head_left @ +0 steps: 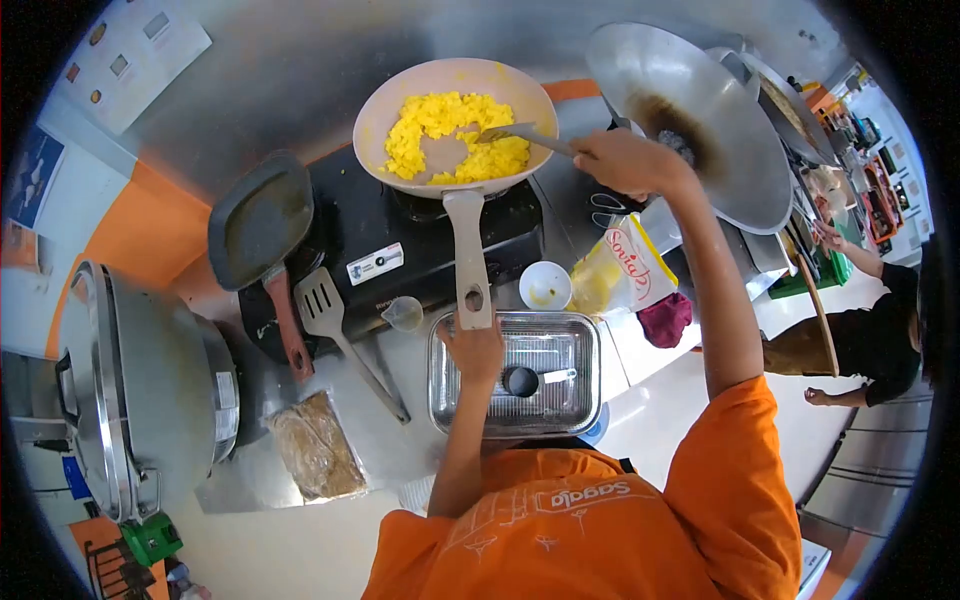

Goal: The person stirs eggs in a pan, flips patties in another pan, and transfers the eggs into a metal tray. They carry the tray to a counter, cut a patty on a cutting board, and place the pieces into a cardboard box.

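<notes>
Pan (443,158) just beyond left hand (474,350).

The person in the orange shirt (590,530) had the left hand (474,350) at the end of the pale pan (443,158)'s handle, and the right hand (628,160) gripped a spatula (545,140), its blade among yellow scrambled egg (505,155). The pan sat on a black stove (518,228). I could see a clear dish (590,375) on the surface (400,460), close to the shirt, and a wide wok (735,110) beyond the right hand.
</notes>
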The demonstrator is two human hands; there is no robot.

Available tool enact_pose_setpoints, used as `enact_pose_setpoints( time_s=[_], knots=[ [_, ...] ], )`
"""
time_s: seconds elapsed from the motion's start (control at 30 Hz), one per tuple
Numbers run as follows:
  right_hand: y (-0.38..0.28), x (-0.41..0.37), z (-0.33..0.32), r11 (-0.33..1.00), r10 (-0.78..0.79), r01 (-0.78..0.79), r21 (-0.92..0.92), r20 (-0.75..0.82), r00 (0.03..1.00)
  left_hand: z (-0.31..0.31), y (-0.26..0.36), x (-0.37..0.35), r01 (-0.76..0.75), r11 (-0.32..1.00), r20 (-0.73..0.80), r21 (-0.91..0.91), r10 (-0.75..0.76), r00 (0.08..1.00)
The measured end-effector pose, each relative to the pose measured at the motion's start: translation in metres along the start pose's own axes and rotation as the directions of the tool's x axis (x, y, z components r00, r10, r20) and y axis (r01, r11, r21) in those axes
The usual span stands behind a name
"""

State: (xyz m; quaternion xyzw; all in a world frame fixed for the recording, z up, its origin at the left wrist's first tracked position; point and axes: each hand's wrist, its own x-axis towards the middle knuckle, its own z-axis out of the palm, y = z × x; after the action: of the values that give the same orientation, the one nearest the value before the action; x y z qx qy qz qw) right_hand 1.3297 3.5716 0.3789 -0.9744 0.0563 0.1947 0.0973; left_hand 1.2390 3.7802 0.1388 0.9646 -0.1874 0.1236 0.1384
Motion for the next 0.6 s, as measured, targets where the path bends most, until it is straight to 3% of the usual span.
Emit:
enact_pose_setpoints(
  time_s=[0.17,0.27,0.37,0.47,0.53,0.6],
  knots=[
    [0.014,0.027,0.026,0.980,-0.165,0.156,-0.122,-0.066,0.984,0.005,-0.006,-0.015,0.055,0.996,0.134,-0.071,-0.045,0.990],
    [-0.003,0.000,-0.004,0.982,-0.147,0.157,0.105,-0.096,0.984,0.006,-0.017,-0.025,-0.017,1.000,0.196,-0.019,0.020,0.980],
    [-0.010,0.035,0.015,0.947,-0.296,0.322,0.015,-0.351,0.888,0.001,-0.034,-0.036,-0.073,0.992,0.214,-0.104,0.094,0.972],
    [-0.003,0.128,0.059,0.816,-0.531,0.294,-0.498,-0.444,0.722,-0.013,-0.046,-0.041,-0.066,0.995,0.182,-0.080,0.080,0.980],
    [-0.001,0.143,0.075,0.792,-0.588,0.382,-0.476,-0.426,0.688,-0.010,-0.054,-0.045,-0.046,0.997,0.168,-0.061,0.055,0.984],
    [0.005,0.139,0.063,0.848,-0.520,0.422,-0.320,-0.344,0.782,-0.014,-0.058,-0.042,-0.019,0.997,0.161,-0.068,0.030,0.987]
  ],
)
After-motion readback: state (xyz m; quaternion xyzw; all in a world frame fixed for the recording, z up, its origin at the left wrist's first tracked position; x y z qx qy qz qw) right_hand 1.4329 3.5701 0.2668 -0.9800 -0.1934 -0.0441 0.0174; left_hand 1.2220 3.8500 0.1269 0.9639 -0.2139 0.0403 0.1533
